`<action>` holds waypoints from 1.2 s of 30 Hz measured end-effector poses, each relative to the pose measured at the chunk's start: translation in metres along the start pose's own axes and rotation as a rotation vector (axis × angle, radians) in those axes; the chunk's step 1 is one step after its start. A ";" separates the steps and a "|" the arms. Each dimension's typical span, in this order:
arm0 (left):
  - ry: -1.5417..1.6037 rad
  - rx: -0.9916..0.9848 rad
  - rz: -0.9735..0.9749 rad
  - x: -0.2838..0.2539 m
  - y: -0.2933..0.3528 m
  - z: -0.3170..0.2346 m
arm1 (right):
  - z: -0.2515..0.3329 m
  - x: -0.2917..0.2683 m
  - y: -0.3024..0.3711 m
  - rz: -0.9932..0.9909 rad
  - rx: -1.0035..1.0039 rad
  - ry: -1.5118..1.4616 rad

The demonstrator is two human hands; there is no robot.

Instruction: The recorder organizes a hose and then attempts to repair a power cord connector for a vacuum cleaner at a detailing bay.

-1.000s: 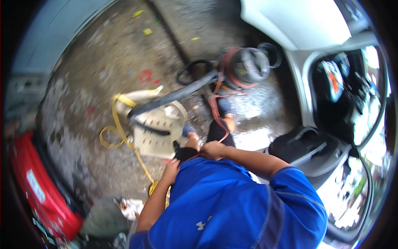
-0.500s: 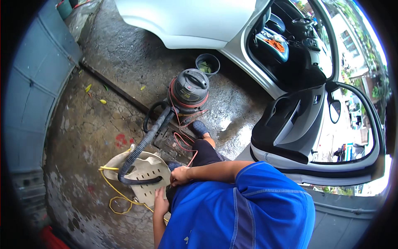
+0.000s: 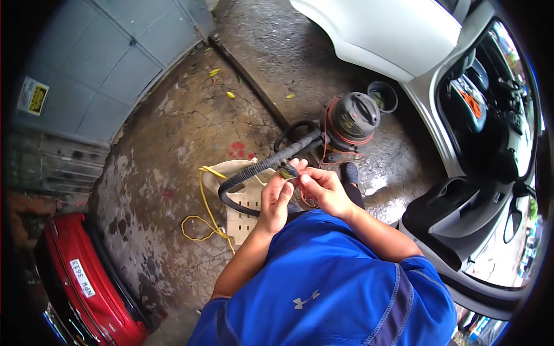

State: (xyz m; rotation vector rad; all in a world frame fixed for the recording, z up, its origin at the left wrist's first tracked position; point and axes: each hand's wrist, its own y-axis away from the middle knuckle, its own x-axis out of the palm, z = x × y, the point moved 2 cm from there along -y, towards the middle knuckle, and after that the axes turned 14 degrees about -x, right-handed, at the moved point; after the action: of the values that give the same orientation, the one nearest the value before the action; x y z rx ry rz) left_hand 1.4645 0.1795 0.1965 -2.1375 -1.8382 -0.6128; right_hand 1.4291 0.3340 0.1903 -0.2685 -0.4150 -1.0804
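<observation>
In front of my body, my left hand (image 3: 274, 202) and my right hand (image 3: 327, 190) meet at the fingertips. Both are closed on a small dark piece with a yellowish part (image 3: 288, 171), too small to make out its kind. Just beyond runs the grey ribbed hose (image 3: 262, 167) of a drum-shaped vacuum cleaner (image 3: 352, 115). A red cord wraps the vacuum's body and trails near my right hand. Below my left hand, partly hidden, is a beige plastic chair or stool (image 3: 239, 216) with slots. A yellow cord (image 3: 206, 196) loops over its edge and onto the floor.
A white car's open door (image 3: 456, 219) stands at the right. Behind the vacuum is a dark bucket (image 3: 385, 95). A metal rail (image 3: 248, 81) crosses the wet concrete. Grey metal gates (image 3: 98, 63) line the far left, and a red car (image 3: 86, 277) sits at lower left.
My hands have risen from beside the beige seat and come together on the small dark piece. The view has swung left, bringing the red car into sight.
</observation>
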 end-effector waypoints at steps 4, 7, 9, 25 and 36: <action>-0.052 0.009 -0.066 0.012 0.003 -0.016 | 0.017 0.006 0.002 0.095 0.012 -0.059; -0.126 0.040 -0.067 0.012 0.003 -0.022 | 0.030 0.014 0.001 0.129 0.007 0.019; -0.208 0.079 -0.108 0.019 0.000 -0.030 | 0.032 0.018 0.000 0.171 -0.058 0.074; -0.468 -0.002 0.018 0.033 -0.018 -0.020 | -0.003 -0.132 0.073 0.014 0.223 0.866; 0.129 -0.162 0.234 0.088 -0.066 -0.023 | 0.075 -0.054 0.034 -0.102 -0.321 0.164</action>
State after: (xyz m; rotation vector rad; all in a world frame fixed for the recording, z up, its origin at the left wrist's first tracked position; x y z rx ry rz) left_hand 1.4065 0.2570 0.2526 -2.3107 -1.4892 -0.8453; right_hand 1.4229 0.4224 0.2321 -0.4419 -0.1073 -1.2595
